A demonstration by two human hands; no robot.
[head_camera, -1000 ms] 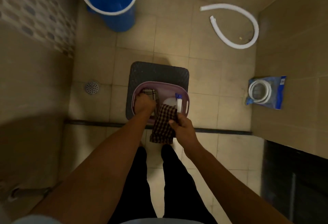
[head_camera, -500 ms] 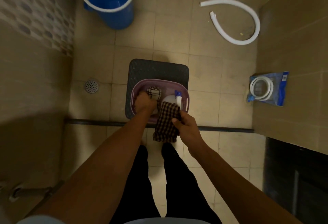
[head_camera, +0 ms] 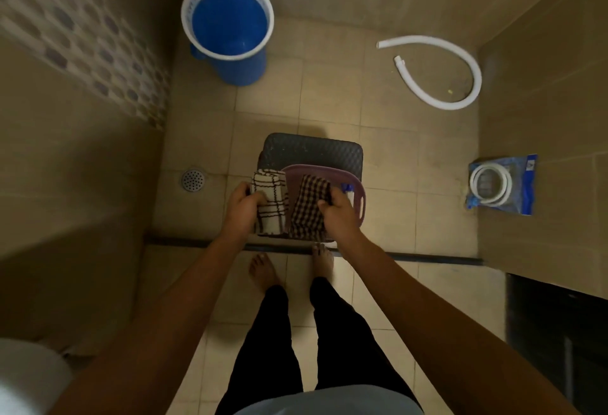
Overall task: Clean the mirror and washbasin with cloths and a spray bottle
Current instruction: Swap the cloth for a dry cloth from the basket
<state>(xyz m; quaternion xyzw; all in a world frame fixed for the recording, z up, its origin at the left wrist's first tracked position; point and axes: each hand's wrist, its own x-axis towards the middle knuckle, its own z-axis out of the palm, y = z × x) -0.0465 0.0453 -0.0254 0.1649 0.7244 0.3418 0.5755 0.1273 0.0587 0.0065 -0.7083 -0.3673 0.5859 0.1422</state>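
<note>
My left hand (head_camera: 241, 209) grips a folded cream cloth with dark lines (head_camera: 269, 204), lifted just left of the basket. A dark checked cloth (head_camera: 307, 209) hangs from my right hand (head_camera: 339, 212), which holds it over the purple basket (head_camera: 358, 191). That basket stands on a dark stool (head_camera: 312, 150). Between my right hand and the basket's right wall peeks the blue and white top of the spray bottle (head_camera: 348, 190). Mirror and washbasin are out of view.
A blue bucket (head_camera: 228, 29) stands at the back left. A white hose (head_camera: 437, 72) curves on the floor at the back right, and a bagged coiled hose (head_camera: 501, 186) lies by the right wall. A floor drain (head_camera: 193, 179) is left of the stool. My bare feet (head_camera: 289, 265) stand behind a dark floor strip.
My left hand has come up out of the basket with the cream cloth. My right hand has kept the checked cloth. The view has tilted so both feet now show.
</note>
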